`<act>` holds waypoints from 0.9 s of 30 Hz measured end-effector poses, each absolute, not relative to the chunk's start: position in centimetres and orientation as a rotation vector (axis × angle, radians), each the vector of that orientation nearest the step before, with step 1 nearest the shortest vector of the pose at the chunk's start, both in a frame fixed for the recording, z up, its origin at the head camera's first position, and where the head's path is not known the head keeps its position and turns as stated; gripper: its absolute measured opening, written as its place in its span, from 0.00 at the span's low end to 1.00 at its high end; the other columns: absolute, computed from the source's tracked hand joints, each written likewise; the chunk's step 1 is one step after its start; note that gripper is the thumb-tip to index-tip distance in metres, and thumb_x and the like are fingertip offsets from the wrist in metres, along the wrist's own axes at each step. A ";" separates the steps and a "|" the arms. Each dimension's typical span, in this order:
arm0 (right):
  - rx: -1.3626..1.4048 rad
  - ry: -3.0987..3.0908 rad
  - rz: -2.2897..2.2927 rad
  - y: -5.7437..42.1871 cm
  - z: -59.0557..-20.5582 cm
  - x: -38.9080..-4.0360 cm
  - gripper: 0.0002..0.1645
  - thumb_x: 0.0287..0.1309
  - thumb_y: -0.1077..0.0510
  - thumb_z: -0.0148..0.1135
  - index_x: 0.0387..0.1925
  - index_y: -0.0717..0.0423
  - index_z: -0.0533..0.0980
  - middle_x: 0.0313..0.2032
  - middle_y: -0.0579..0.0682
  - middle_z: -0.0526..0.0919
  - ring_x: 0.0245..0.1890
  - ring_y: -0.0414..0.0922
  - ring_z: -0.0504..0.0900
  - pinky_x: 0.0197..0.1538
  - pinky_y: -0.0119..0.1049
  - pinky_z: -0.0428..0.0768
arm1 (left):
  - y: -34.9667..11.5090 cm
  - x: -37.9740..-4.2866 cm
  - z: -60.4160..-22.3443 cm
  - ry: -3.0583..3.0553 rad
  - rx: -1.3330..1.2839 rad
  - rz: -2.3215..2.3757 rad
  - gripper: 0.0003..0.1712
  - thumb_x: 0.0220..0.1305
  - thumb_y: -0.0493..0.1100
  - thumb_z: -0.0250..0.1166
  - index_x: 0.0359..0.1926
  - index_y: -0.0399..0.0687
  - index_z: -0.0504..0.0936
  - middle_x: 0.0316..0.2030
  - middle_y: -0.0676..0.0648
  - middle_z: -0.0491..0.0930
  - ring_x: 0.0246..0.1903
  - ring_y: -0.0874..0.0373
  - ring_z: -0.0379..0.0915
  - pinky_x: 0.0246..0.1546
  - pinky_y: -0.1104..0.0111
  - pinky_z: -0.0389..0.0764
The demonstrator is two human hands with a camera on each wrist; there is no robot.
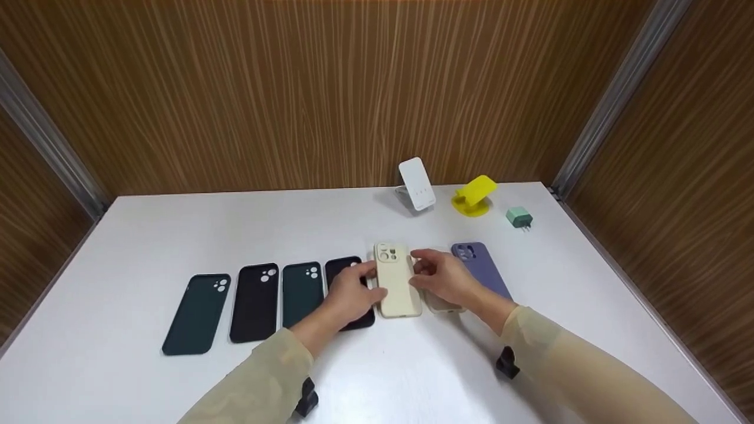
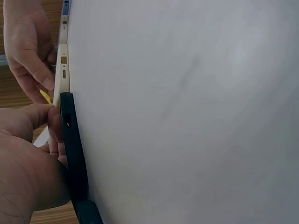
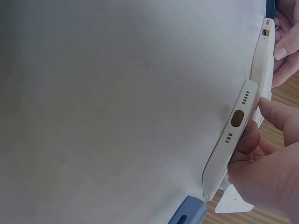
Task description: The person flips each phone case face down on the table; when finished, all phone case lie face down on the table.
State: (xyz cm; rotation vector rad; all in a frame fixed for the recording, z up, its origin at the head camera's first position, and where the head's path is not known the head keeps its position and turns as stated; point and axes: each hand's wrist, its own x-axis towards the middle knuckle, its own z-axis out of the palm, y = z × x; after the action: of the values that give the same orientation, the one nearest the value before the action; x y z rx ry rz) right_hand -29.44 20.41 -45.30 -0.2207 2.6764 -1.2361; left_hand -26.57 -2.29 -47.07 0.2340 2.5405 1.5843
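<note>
A cream phone case [image 1: 396, 288] with camera cutouts lies back up between the two hands. Its left edge is held by my left hand [image 1: 351, 291], thumb low and fingers higher up; this hand is over a black case [image 1: 360, 321]. My right hand [image 1: 445, 275] has thumb and index finger at the cream case's right edge, the other fingers curled above a beige case [image 1: 439, 304]. In the right wrist view the right thumb [image 3: 275, 112] touches the cream case [image 3: 264, 56], whose edge meets the beige case [image 3: 233, 126]. Some fingertips are hidden.
To the left lie dark green cases [image 1: 197, 315] and a black case [image 1: 254, 306]; a purple case [image 1: 489, 268] lies right. Behind stand a white phone stand [image 1: 417, 184], a yellow stand [image 1: 476, 194] and a green plug adapter [image 1: 519, 217]. Wood-grain panels [image 1: 294, 100] enclose the white table [image 1: 106, 282].
</note>
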 end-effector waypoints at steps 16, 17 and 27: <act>-0.256 2.703 -1.178 20.4 -44.9 -29.2 0.37 0.63 0.64 0.75 0.72 0.56 0.74 0.49 0.48 0.85 0.46 0.46 0.82 0.54 0.42 0.81 | -2.4 -26.3 -46.8 2.562 0.244 1.540 0.36 0.68 0.40 0.73 0.74 0.39 0.74 0.65 0.40 0.80 0.71 0.45 0.69 0.73 0.53 0.67; -0.262 2.708 -1.173 20.4 -44.8 -29.1 0.37 0.63 0.64 0.75 0.72 0.56 0.74 0.49 0.48 0.85 0.46 0.46 0.82 0.54 0.42 0.81 | -2.4 -26.3 -46.8 2.565 0.242 1.536 0.36 0.68 0.40 0.73 0.74 0.39 0.74 0.65 0.40 0.79 0.71 0.45 0.68 0.74 0.53 0.66; -0.265 2.715 -1.156 20.4 -44.8 -29.1 0.37 0.62 0.66 0.74 0.72 0.57 0.74 0.49 0.48 0.84 0.45 0.45 0.81 0.51 0.41 0.80 | -2.5 -25.9 -45.7 2.535 0.241 1.616 0.37 0.68 0.38 0.73 0.75 0.38 0.73 0.68 0.39 0.76 0.65 0.48 0.76 0.71 0.57 0.71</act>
State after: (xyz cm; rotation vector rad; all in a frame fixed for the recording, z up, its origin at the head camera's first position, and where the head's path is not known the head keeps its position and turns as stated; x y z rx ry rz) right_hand -29.13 20.36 -44.84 -0.2646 2.7150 -1.1559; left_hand -25.90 -2.51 -45.66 0.2410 2.5347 1.6159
